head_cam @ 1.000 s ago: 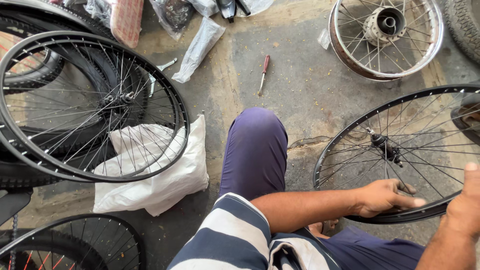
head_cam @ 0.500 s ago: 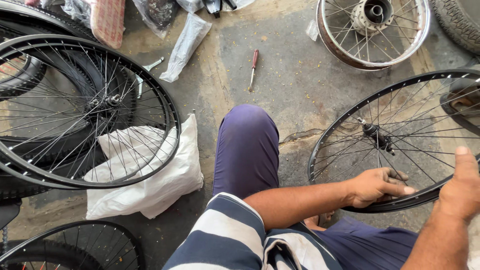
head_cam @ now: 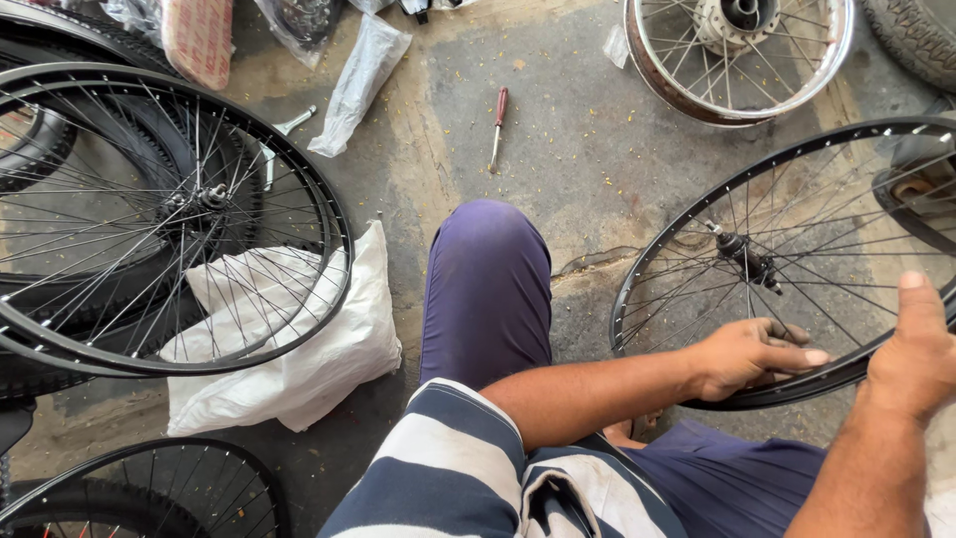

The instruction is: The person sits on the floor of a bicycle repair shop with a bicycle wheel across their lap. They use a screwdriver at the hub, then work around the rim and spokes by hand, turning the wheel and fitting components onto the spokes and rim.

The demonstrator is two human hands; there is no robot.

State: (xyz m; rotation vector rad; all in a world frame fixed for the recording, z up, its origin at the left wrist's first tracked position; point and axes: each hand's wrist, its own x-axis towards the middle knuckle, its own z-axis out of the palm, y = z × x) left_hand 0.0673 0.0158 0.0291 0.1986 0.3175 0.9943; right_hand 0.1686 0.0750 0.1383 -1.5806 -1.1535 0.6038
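A black spoked bicycle wheel rim [head_cam: 687,251] stands tilted at my right, its hub [head_cam: 745,255] near the middle. My left hand [head_cam: 749,356] reaches across my lap and grips the rim's near edge. My right hand [head_cam: 914,351] rests on the rim further right, thumb raised, fingers hidden behind it. My knee in purple trousers [head_cam: 486,284] points forward between the wheels. I wear a blue and white striped shirt.
A second black spoked wheel [head_cam: 159,214] lies at the left over a white sack [head_cam: 299,369]. A chrome wheel [head_cam: 739,55] lies at the top right. A red-handled screwdriver [head_cam: 497,125] and clear plastic bags [head_cam: 358,80] lie on the concrete floor. Another rim [head_cam: 149,488] is at bottom left.
The view has shifted slightly; my left hand stays on the rim while my right hand has risen along the rim's right side.
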